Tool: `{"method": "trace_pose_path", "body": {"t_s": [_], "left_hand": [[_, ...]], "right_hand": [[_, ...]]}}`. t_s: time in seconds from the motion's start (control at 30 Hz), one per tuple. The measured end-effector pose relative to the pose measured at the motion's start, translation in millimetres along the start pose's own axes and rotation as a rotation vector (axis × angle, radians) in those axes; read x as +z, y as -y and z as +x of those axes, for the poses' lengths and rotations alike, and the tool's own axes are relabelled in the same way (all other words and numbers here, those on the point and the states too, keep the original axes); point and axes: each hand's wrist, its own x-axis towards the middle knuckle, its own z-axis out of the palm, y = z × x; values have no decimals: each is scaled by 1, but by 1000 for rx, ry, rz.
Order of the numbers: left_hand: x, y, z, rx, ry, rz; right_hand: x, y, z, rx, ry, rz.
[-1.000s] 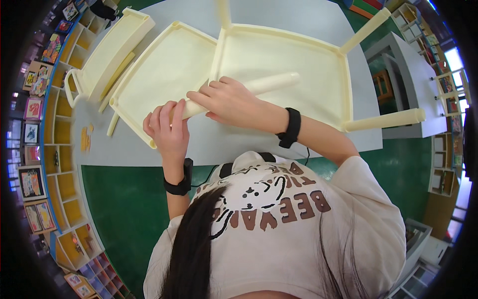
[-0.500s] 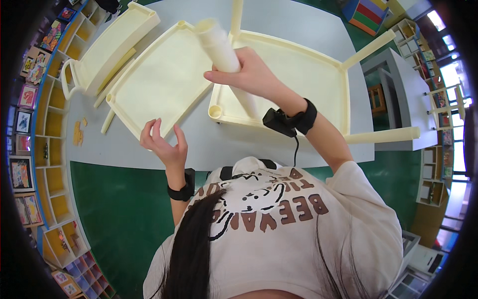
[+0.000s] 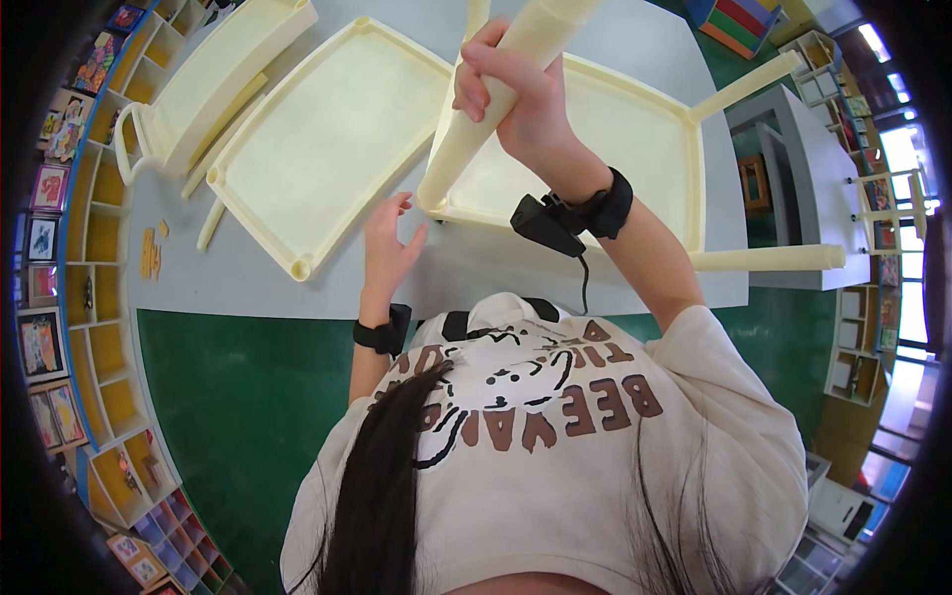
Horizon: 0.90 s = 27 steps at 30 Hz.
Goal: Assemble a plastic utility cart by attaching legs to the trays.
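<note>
My right hand [image 3: 531, 94] is wrapped round a thick cream plastic tube [image 3: 464, 139], held slanting. The tube's lower end is at the near left corner of a cream rimmed shelf panel [image 3: 635, 149], covering the socket there; I cannot tell whether it is seated. The panel's other corners bear similar posts: a far left post [image 3: 478, 14], a far right post [image 3: 746, 87] and a near right post [image 3: 773, 259]. My left hand [image 3: 389, 248], fingers apart and holding nothing, is just left of that near corner. Beside it lies a second cream panel [image 3: 327, 139] with round corner sockets.
Further left on the grey table [image 3: 327, 302] are a curved cream panel [image 3: 233, 84] and thin cream rods [image 3: 210, 223]. Small tan pieces [image 3: 151, 253] lie near the left edge. Shelving [image 3: 102, 238] runs along the left; a grey cabinet [image 3: 808, 198] stands right.
My right hand has raised and tilted the tube the other way, bringing its lower end to the panel's near left corner. My left hand has moved right, off the second panel's near corner.
</note>
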Motion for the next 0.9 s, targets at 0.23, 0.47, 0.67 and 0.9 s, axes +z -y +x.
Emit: {"method": "trace_pose_path", "body": {"t_s": [0.23, 0.47, 0.67, 0.9], "left_hand": [[23, 39, -6, -512, 233, -544], [35, 45, 8, -425, 308, -374], [48, 40, 23, -454, 494, -606], [55, 44, 20, -463, 440, -694]], "right_hand": [[-4, -11, 2, 8, 89, -107], [-16, -14, 5, 11, 207, -62], [-19, -11, 3, 0, 210, 54], [-25, -13, 1, 9, 170, -11]]}}
